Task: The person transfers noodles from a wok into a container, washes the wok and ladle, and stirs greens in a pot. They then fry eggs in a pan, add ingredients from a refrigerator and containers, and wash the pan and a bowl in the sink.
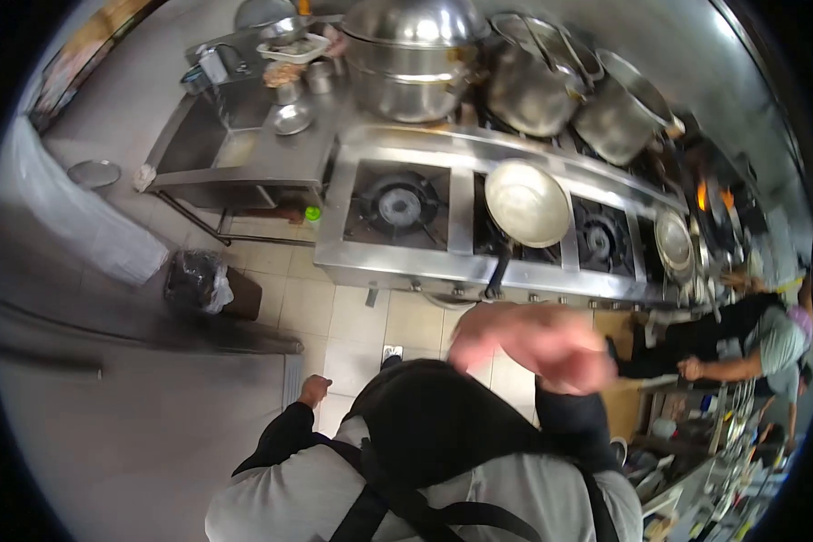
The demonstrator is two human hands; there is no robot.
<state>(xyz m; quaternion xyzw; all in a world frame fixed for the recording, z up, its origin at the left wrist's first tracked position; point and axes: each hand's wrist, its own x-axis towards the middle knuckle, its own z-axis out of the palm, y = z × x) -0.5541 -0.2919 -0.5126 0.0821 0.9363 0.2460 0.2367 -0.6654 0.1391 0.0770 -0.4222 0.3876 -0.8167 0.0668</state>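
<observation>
A steel stove (391, 262) is standing over a tiled floor (361, 316), with a sink (230, 135) lying to its left. In the head view, a pale pan (527, 204) is resting on the middle burner, its handle (499, 269) pointing toward the person. The right hand (537, 345) is blurring near that handle, its finger state impossible to tell; the left hand (314, 390) is curling closed beside the body.
</observation>
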